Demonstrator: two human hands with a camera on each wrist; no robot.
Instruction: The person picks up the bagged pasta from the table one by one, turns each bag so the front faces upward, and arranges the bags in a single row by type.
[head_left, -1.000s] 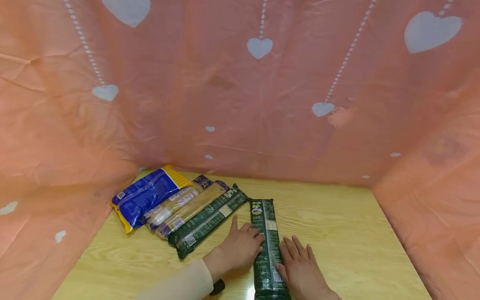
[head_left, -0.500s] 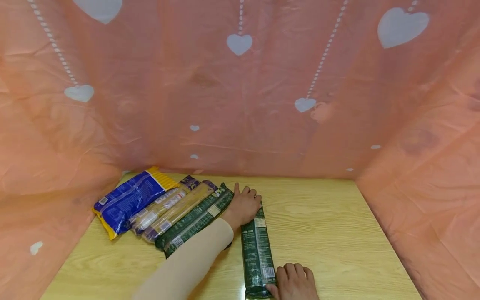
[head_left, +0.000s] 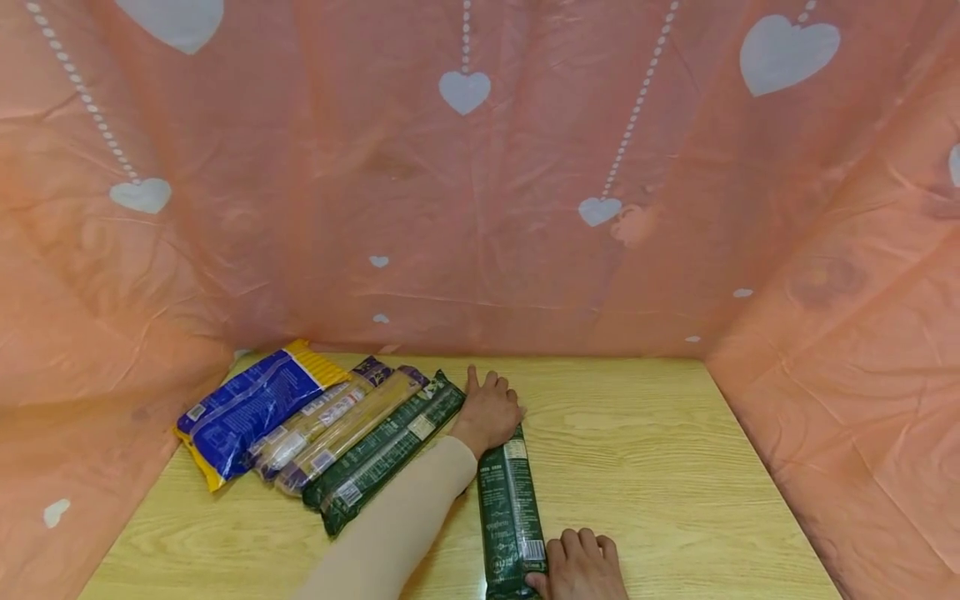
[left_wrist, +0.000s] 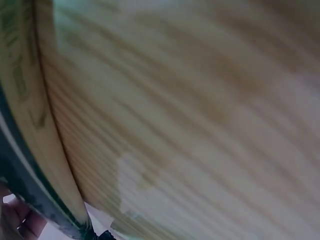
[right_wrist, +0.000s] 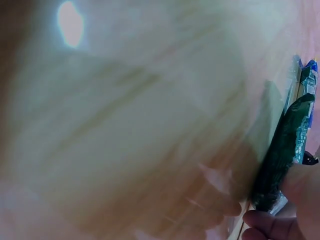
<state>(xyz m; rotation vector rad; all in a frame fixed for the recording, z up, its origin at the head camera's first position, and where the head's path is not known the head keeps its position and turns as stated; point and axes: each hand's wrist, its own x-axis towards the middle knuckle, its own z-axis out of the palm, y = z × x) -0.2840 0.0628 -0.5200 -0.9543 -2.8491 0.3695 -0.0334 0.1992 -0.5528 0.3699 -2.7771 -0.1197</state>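
Observation:
A dark green packet of spaghetti [head_left: 510, 521] lies lengthwise on the table, its near end at the bottom of the head view. My left hand [head_left: 489, 412] grips the far end from above and covers it. At the near right corner, my right hand [head_left: 581, 567] holds the packet, thumb on top and fingers bent beside it. In the right wrist view, the thumb and fingers pinch the end of the spaghetti packet [right_wrist: 280, 160]. Along the left edge of the left wrist view, the packet's side [left_wrist: 30, 130] shows a pale see-through strip, with a few fingers [left_wrist: 22, 220] behind it.
Left of the left forearm, a second green spaghetti packet [head_left: 390, 450] lies slanted. Beside it are two clear pasta packets with purple ends [head_left: 356, 429] and a blue and yellow bag [head_left: 258, 408]. A peach cloth with hearts [head_left: 525, 275] walls the wooden table [head_left: 645, 467].
My left hand has moved from the packet's middle to its far end. My right hand has slid down to the near corner, its fingers now bent. The head view has shifted to the right.

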